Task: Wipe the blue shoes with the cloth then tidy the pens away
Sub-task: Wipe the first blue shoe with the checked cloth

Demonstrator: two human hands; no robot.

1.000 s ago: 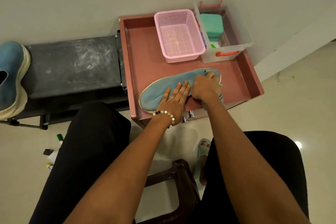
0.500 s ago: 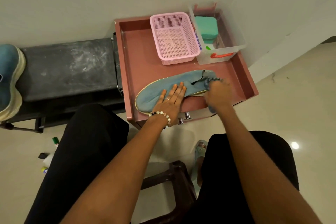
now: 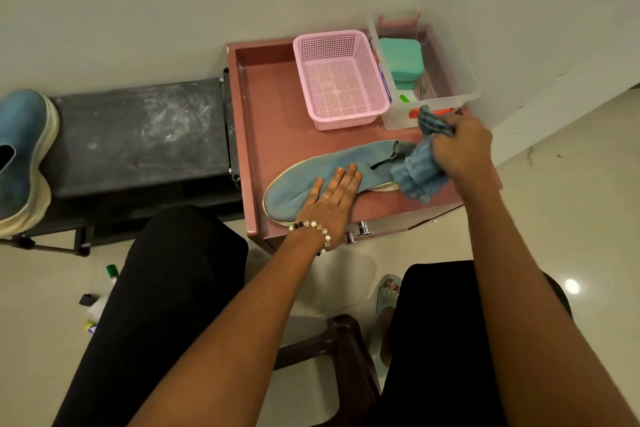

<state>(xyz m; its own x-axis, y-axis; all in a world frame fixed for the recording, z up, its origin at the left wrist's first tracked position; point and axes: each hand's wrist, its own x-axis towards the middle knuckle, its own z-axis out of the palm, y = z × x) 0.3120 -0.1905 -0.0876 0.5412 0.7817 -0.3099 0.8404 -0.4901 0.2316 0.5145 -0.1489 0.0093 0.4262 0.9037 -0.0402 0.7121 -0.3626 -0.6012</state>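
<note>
Blue shoe lies on its side on our pink desk; a second blue shoe sits far left. Our left hand presses flat on it, fingers straight. Our right hand grips the bunched blue cloth at the heel.

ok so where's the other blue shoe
In the head view the second blue shoe sits at the far left edge, on the end of the dark bench beside the pink table.
</note>
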